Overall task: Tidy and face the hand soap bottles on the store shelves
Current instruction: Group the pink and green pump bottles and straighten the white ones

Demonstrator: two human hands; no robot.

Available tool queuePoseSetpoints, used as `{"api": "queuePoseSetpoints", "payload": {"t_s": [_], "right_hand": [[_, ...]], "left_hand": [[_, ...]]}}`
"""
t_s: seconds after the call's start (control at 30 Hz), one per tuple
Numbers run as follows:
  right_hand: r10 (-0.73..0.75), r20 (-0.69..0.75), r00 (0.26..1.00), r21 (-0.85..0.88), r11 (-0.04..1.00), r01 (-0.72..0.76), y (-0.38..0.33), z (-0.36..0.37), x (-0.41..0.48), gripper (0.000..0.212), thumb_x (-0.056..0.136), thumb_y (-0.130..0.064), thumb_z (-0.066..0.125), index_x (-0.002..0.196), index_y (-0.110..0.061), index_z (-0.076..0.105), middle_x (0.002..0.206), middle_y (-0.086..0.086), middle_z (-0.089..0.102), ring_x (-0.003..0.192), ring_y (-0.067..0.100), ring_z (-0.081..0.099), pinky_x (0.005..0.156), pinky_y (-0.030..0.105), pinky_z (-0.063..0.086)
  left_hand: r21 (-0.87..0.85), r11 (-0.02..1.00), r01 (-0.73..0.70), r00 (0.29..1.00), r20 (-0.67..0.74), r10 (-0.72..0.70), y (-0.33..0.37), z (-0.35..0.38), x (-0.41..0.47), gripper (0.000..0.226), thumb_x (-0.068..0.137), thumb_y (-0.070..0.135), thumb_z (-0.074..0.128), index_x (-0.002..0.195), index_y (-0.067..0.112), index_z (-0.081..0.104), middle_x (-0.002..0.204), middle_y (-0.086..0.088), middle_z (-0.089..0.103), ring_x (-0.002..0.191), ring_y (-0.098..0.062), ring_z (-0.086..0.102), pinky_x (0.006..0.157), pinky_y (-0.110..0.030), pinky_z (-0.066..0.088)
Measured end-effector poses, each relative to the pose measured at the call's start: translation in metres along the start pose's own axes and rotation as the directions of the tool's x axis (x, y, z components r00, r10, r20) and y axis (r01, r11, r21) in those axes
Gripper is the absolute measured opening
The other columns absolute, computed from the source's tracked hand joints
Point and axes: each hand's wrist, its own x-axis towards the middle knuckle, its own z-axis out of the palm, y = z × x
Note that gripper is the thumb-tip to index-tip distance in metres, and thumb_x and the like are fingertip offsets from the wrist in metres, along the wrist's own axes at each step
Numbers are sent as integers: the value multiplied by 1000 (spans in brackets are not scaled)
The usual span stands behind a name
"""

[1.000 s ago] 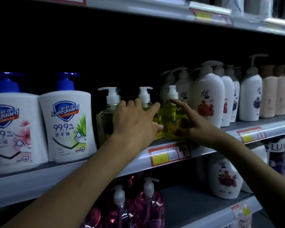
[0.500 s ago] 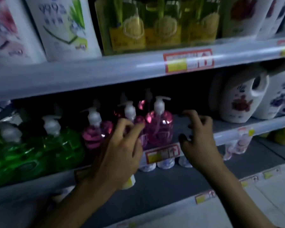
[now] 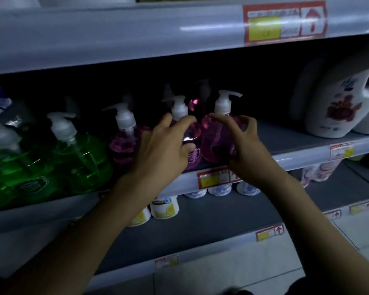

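Pink soap bottle [image 3: 217,141]: right hand [image 3: 245,154] is wrapping its body; left hand [image 3: 162,150] is clasping the neighbouring bottle [image 3: 192,133]. Likely liquid-heavy, slick plastic, so gripping the body, not the pump head [image 3: 224,103].

Both bare arms reach forward and up from the bottom corners of the view, drawing together toward the middle. The left forearm [image 3: 90,226] runs diagonally from lower left with a straight wrist. The left hand [image 3: 164,150] shows its back, its fingers [image 3: 185,121] spread and curved over the shoulder of a darker pink bottle [image 3: 193,135], thumb against its front. The right forearm [image 3: 307,213] comes in from lower right — wrist bent slightly inward. The right hand [image 3: 246,152] curls round a pink bottle [image 3: 215,137], one finger arched across its shoulder and the others hooked round its right side — the two hands near each other, not touching.
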Motion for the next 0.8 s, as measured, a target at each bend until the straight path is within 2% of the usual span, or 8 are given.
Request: {"api": "queuePoseSetpoints", "payload": {"t_s": [0.13,0.27,0.33,0.43,0.5,0.53,0.6,0.8], "right_hand": [[36,-13,999,7,999,-36,-5,2,-5,78,81,-15,72,141,-46,33,147,12,14,130,36,41,101,29,44],[-29,-307,951,-87,996,3,-25,0,-15,64,74,-10,70,131,-30,50,134,10,32,117,26,47,91,34,49],[-93,-247,964,-85,994,74,-39,4,-17,63,74,-7,67,131,-29,50,132,9,34,106,24,52,82,39,54],[-136,0,991,-128,983,135,-51,18,-13,79,78,-7,65,141,-44,34,149,4,17,76,22,60,65,42,57],[-113,92,989,-158,979,126,-52,27,-7,91,78,-6,65,143,-54,21,157,0,4,64,19,61,61,41,58],[-98,113,989,-165,979,116,-51,31,-4,96,78,-5,65,143,-56,16,158,0,2,65,20,63,61,42,58],[-88,127,988,-172,979,109,-52,36,1,100,77,-4,67,142,-58,13,157,0,3,69,26,65,62,45,58],[-42,99,994,-227,972,64,-72,45,5,90,77,-14,72,143,-49,21,149,10,10,75,31,67,70,42,60]], "left_hand": [[-144,987,-68,997,37,74,-4,-10,-5,48,94,22,57,137,35,39,126,-1,45,80,-15,57,68,-19,35],[-239,965,-107,965,-259,43,-24,-38,-36,25,91,1,55,112,12,60,111,0,47,65,2,42,67,2,34],[-184,982,-44,958,-287,-11,-42,-46,-51,29,89,4,58,117,13,59,112,-3,43,65,-1,39,71,6,31],[-167,979,120,991,-37,-128,-59,-43,-57,55,91,17,59,140,34,41,148,-7,26,94,-5,50,84,6,28],[-184,964,192,979,98,-176,-64,-37,-53,65,93,22,58,145,45,26,159,-4,9,133,-25,38,107,-19,30],[-194,958,210,973,139,-185,-64,-35,-51,68,93,23,57,145,49,22,159,-4,6,140,-27,28,109,-31,31],[-201,959,202,973,152,-173,-66,-31,-47,69,93,25,57,145,50,20,158,-4,7,141,-25,27,106,-33,34],[-107,977,186,980,94,-177,-59,-22,-48,71,94,24,56,147,47,14,159,-9,1,111,-11,53,65,-3,30]]}}
